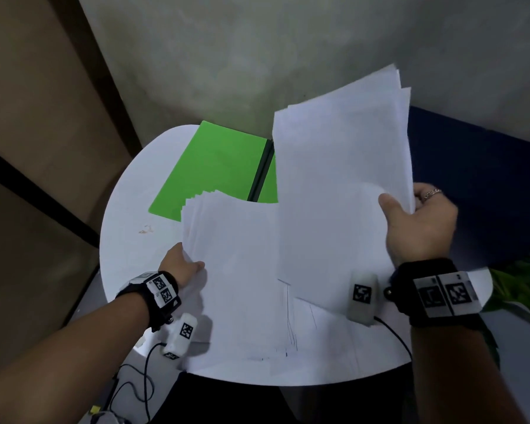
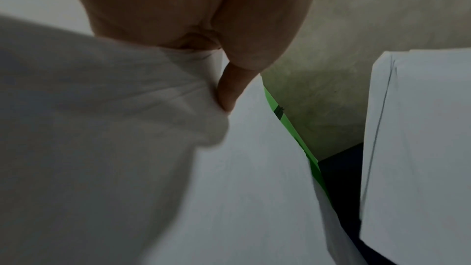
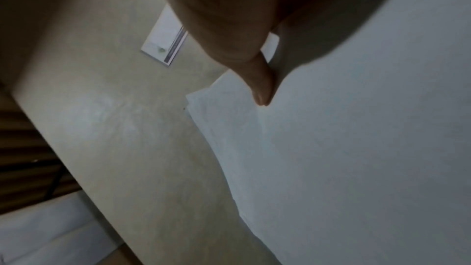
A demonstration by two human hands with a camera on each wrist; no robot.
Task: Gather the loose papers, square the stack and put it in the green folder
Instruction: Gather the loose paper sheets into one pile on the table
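My right hand (image 1: 416,221) grips a bundle of white papers (image 1: 343,191) by its right edge and holds it raised and tilted above the table; the thumb (image 3: 260,86) presses on the top sheet. My left hand (image 1: 181,264) pinches the left edge of a fanned white stack (image 1: 236,270) lying low over the table, thumb (image 2: 229,86) on top, paper bunched (image 2: 114,98) under it. The green folder (image 1: 218,166) lies open flat at the back of the table, its dark spine (image 1: 261,171) partly covered by the papers. A strip of the green folder (image 2: 293,134) shows past the stack.
The round white table (image 1: 129,240) carries more sheets (image 1: 318,341) near its front edge. A grey wall stands behind, brown panels to the left, a dark blue surface (image 1: 471,185) to the right and green leaves (image 1: 520,289) at the right edge. Cables (image 1: 135,384) hang below the left wrist.
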